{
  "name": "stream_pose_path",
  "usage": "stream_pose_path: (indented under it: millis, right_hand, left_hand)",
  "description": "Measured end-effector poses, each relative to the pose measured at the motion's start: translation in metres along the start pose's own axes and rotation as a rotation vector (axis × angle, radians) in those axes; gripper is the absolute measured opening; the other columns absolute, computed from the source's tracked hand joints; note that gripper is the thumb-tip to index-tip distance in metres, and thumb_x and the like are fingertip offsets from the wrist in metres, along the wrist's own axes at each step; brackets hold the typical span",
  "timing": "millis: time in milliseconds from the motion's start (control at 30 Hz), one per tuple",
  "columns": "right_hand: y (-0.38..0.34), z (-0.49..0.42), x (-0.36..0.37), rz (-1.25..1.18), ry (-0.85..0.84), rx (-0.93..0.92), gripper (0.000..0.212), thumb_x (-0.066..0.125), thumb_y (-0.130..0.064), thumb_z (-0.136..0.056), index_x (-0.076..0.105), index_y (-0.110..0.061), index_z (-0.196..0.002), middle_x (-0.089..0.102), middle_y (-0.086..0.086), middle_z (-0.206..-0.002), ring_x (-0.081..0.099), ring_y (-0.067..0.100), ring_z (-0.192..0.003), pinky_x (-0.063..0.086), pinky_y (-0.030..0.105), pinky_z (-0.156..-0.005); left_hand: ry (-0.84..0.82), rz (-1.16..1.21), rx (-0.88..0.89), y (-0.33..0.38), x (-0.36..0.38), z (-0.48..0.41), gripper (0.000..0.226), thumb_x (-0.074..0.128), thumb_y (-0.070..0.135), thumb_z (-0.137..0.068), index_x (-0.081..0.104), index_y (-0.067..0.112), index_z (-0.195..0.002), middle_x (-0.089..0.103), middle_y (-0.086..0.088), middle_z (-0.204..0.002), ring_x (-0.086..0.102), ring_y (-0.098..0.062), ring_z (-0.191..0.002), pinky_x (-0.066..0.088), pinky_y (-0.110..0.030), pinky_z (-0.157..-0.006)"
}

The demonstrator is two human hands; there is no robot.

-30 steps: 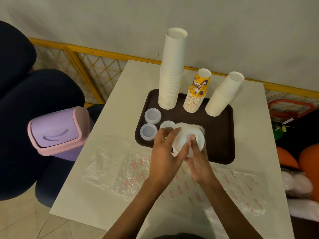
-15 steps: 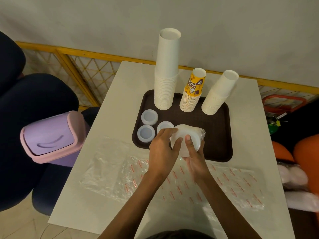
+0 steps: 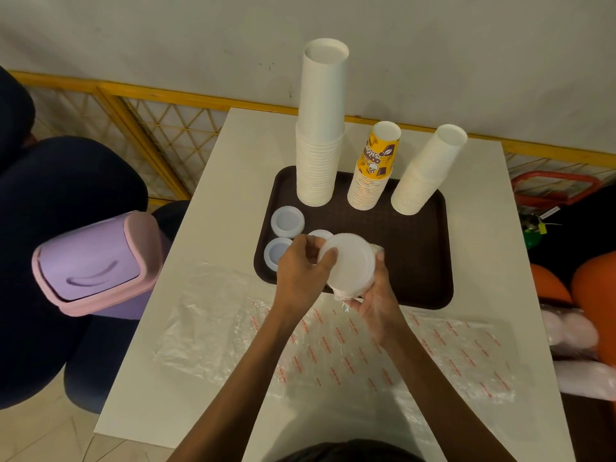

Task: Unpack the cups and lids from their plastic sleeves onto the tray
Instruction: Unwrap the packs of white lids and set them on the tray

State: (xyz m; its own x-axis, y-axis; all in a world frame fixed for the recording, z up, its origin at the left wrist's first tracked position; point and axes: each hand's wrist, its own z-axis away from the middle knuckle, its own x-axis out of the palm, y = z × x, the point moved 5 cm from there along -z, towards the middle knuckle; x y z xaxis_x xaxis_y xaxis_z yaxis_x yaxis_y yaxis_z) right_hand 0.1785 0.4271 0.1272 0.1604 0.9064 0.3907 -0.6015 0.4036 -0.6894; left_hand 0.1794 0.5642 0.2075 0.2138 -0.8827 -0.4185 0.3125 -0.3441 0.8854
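Observation:
A stack of white lids (image 3: 351, 261) in a clear plastic sleeve is held above the near edge of the dark brown tray (image 3: 423, 258). My left hand (image 3: 300, 271) grips the stack's left rim, thumb on top. My right hand (image 3: 376, 296) holds it from below and the right, pinching the sleeve. On the tray stand a tall white cup stack (image 3: 321, 128), a yellow-topped cup stack (image 3: 373, 168) and a leaning white cup stack (image 3: 426, 171). Small lid piles (image 3: 286, 221) (image 3: 276, 253) lie at the tray's left; a third (image 3: 320, 234) is partly hidden.
Empty clear sleeves with red print (image 3: 333, 348) lie spread over the white table's near half (image 3: 233, 168). A purple bin with a pink rim (image 3: 96, 265) stands left of the table. A yellow railing (image 3: 166, 95) runs behind. Orange and white items (image 3: 573, 295) sit at the right.
The lid stack has tipped so its flat top faces up toward me. My right hand has slid lower under it, and my left thumb now lies on the rim.

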Motion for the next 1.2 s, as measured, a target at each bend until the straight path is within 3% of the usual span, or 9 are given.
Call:
stream_pose_path:
  millis: [67,200,400,500,567,667,833,1000,1200]
  right_hand:
    - [0.002,-0.004,-0.004,0.005,0.031,0.002,0.059,0.054,-0.048,-0.085,0.035,-0.033,-0.139,0.050,0.009,-0.133,0.053,0.026,-0.119,0.051,0.048,-0.092]
    - [0.000,-0.007,-0.009,0.085,0.045,-0.053,0.054,0.051,-0.032,-0.095,0.029,-0.028,-0.144,0.044,0.011,-0.137,0.048,0.029,-0.125,0.048,0.051,-0.096]
    - [0.000,-0.011,-0.008,0.042,0.095,-0.011,0.052,0.050,-0.032,-0.095,0.029,-0.028,-0.142,0.045,0.011,-0.136,0.050,0.029,-0.123,0.055,0.040,-0.079]
    - [-0.001,-0.011,-0.007,0.027,0.103,-0.011,0.046,0.053,-0.031,-0.094,0.033,-0.030,-0.136,0.047,0.009,-0.134,0.051,0.028,-0.120,0.057,0.036,-0.073]
    - [-0.002,-0.013,-0.006,0.034,0.113,-0.014,0.046,0.055,-0.029,-0.092,0.035,-0.032,-0.133,0.047,0.008,-0.133,0.051,0.027,-0.120,0.057,0.036,-0.071]
    - [-0.003,-0.015,-0.007,0.040,0.136,-0.008,0.046,0.058,-0.027,-0.091,0.037,-0.033,-0.131,0.047,0.008,-0.133,0.050,0.028,-0.121,0.056,0.040,-0.077]
    - [-0.006,-0.017,-0.013,0.037,0.165,-0.027,0.040,0.057,-0.028,-0.092,0.039,-0.031,-0.127,0.048,0.004,-0.124,0.050,0.026,-0.119,0.054,0.042,-0.079]
    - [-0.009,-0.024,-0.019,0.062,0.196,-0.053,0.051,0.055,-0.028,-0.092,0.035,-0.026,-0.139,0.047,0.005,-0.126,0.049,0.026,-0.119,0.053,0.045,-0.084]
    - [-0.010,-0.030,-0.018,0.059,0.200,-0.053,0.048,0.055,-0.028,-0.092,0.037,-0.028,-0.136,0.046,0.007,-0.130,0.049,0.026,-0.120,0.053,0.044,-0.082]
  left_hand:
    - [-0.018,0.054,-0.036,-0.002,0.002,-0.001,0.030,0.064,0.021,-0.089,0.057,0.003,-0.111,0.060,-0.002,-0.103,0.056,-0.013,-0.093,0.048,-0.012,-0.072]
    - [-0.038,0.104,-0.089,-0.007,0.004,-0.003,0.026,0.061,0.019,-0.090,0.057,0.001,-0.109,0.059,-0.002,-0.102,0.055,-0.013,-0.093,0.046,-0.008,-0.066]
    - [-0.026,0.195,-0.200,-0.016,0.006,-0.008,0.030,0.060,0.020,-0.091,0.056,0.000,-0.114,0.057,-0.002,-0.103,0.055,-0.013,-0.093,0.052,-0.023,-0.076]
    - [-0.013,0.248,-0.243,-0.018,0.005,-0.009,0.031,0.059,0.018,-0.092,0.055,0.002,-0.118,0.057,-0.002,-0.105,0.054,-0.012,-0.089,0.052,-0.024,-0.077]
    - [-0.023,0.286,-0.272,-0.019,0.005,-0.009,0.031,0.058,0.017,-0.093,0.055,0.003,-0.120,0.057,-0.001,-0.105,0.055,-0.013,-0.089,0.052,-0.026,-0.079]
    - [-0.056,0.389,-0.308,-0.020,0.003,-0.011,0.024,0.057,0.015,-0.093,0.055,0.009,-0.117,0.057,0.006,-0.099,0.056,-0.012,-0.087,0.052,-0.020,-0.069]
    - [0.120,0.572,-0.386,-0.043,-0.029,-0.037,0.026,0.060,0.012,-0.090,0.051,0.015,-0.114,0.056,-0.004,-0.113,0.056,-0.022,-0.102,0.054,-0.028,-0.071]
    - [0.335,0.402,-0.448,-0.098,-0.057,-0.064,0.040,0.062,0.011,-0.090,0.048,0.005,-0.127,0.052,-0.009,-0.117,0.052,-0.024,-0.103,0.049,-0.022,-0.063]
    - [0.263,0.184,-0.481,-0.129,-0.040,-0.078,0.037,0.065,0.015,-0.089,0.053,0.004,-0.122,0.059,-0.016,-0.123,0.056,-0.028,-0.107,0.052,-0.038,-0.087]
